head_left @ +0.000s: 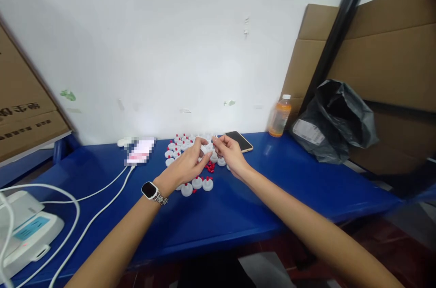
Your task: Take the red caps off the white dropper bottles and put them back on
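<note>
My left hand (189, 161), with a watch on its wrist, is curled around a white round cap (205, 148) above the table. Close beside it, my right hand (232, 152) pinches with thumb and fingertips at the cap's top; whatever small piece it holds is too small to make out. Below the hands lies a pile of small red tips (210, 167). Several white caps with red tips (197, 182) stand in front of the pile. More such caps (175, 148) stand in a cluster behind and left of my left hand, and white caps without visible red tips (221, 161) are near my right hand.
On the blue table (265, 197) lie a dark-screened phone (241, 141) and a blurred lit device (140, 151) with white cables (102, 208). An orange drink bottle (280, 116) and a dark plastic bag (335, 124) stand right. A white machine (34, 229) sits left.
</note>
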`<state>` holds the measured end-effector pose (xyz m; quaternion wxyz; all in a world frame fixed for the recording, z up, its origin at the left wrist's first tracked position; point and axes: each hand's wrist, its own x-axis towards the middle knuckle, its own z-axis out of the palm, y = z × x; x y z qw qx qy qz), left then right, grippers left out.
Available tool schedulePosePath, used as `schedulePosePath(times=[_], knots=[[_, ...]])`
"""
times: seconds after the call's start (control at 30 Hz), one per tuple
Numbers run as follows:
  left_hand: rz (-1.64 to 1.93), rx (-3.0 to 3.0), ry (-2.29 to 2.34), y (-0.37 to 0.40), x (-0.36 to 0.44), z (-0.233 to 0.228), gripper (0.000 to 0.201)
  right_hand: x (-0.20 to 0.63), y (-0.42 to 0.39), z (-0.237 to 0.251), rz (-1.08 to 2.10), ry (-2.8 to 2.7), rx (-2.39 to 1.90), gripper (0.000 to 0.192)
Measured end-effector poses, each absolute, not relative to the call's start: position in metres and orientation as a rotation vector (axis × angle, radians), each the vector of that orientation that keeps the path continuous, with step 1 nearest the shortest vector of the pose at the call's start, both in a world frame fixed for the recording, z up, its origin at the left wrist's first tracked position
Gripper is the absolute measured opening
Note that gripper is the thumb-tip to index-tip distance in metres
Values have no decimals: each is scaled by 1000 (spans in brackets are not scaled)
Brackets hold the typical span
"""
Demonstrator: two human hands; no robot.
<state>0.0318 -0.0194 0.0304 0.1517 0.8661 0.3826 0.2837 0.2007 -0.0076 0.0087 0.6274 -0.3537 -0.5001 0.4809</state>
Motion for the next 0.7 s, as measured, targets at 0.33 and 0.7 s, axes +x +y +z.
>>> schedulePosePath(times=[0.33,0.7], knots=[[967,2360,1180,-20,2,5,39,157,0,-3,979,-1398,-818,46],[1112,2272,1160,-22,17,3,41,156,-13,-14,922,-1447,-815,47]])
